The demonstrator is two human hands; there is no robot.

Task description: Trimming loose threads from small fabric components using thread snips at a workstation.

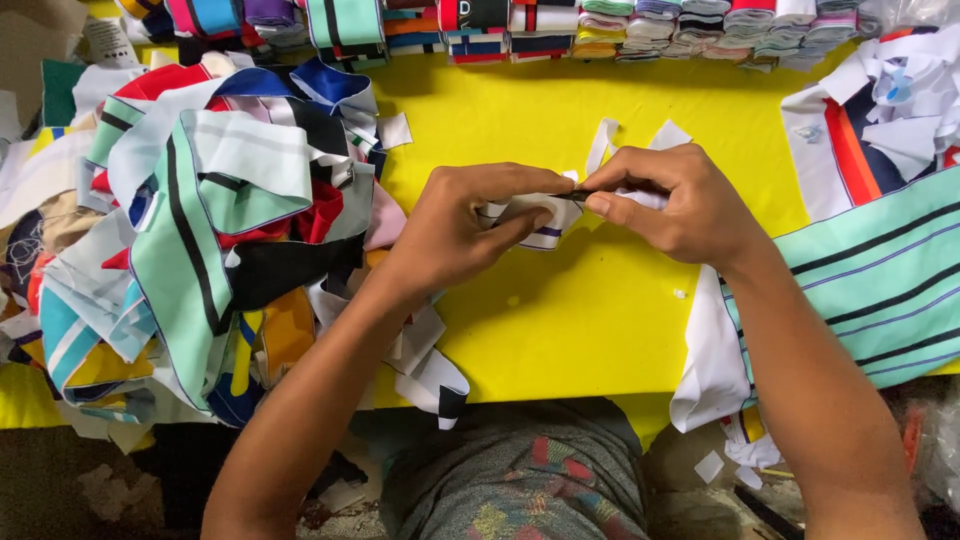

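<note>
Fabric strip [535,215] pinched between left hand [462,225] and right hand [672,200].

The small white striped fabric piece [540,222] is largely covered by the grip of the left hand [462,225] and the right hand [668,200]; its full shape cannot be told. The folded stacks [640,28] are cut off by the top edge. The green striped cloth [880,280] runs off the right edge. The heap of scraps [200,230] hides the desk [560,320] beneath it.
</note>
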